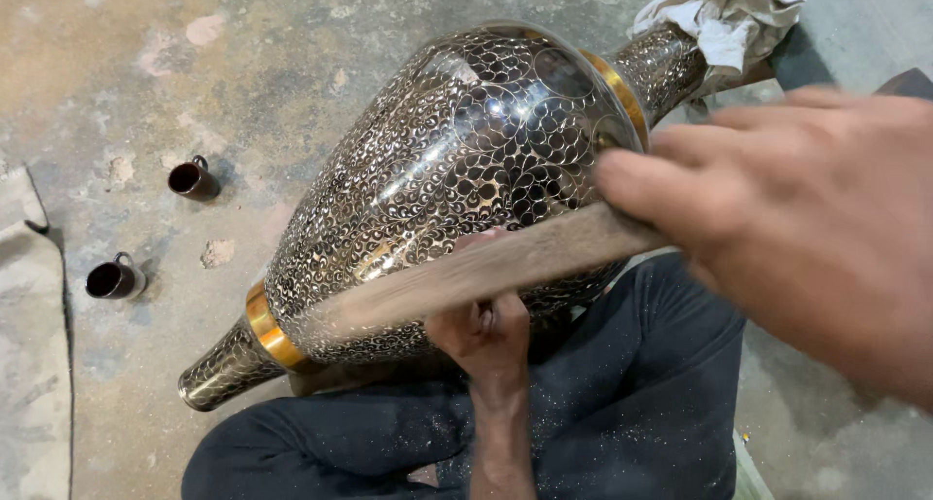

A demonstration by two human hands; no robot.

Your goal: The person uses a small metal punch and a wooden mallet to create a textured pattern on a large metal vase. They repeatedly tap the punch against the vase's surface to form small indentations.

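A large metal vase (457, 160), engraved all over with a fine scale pattern and ringed by two brass bands, lies tilted across my lap. My right hand (807, 218) is close to the camera and blurred, gripping a wooden stick (486, 267) that crosses the vase's lower side. Just under the stick, my left hand (483, 333) presses against the vase with its fingers curled around a thin dark tool (484, 317), most of which is hidden.
Two small dark metal cups (192, 179) (115, 279) stand on the concrete floor to the left. A crumpled pale cloth (724, 14) covers the vase's neck at the top right. A grey mat (29, 364) lies along the left edge. My dark trousers (632, 403) carry metal dust.
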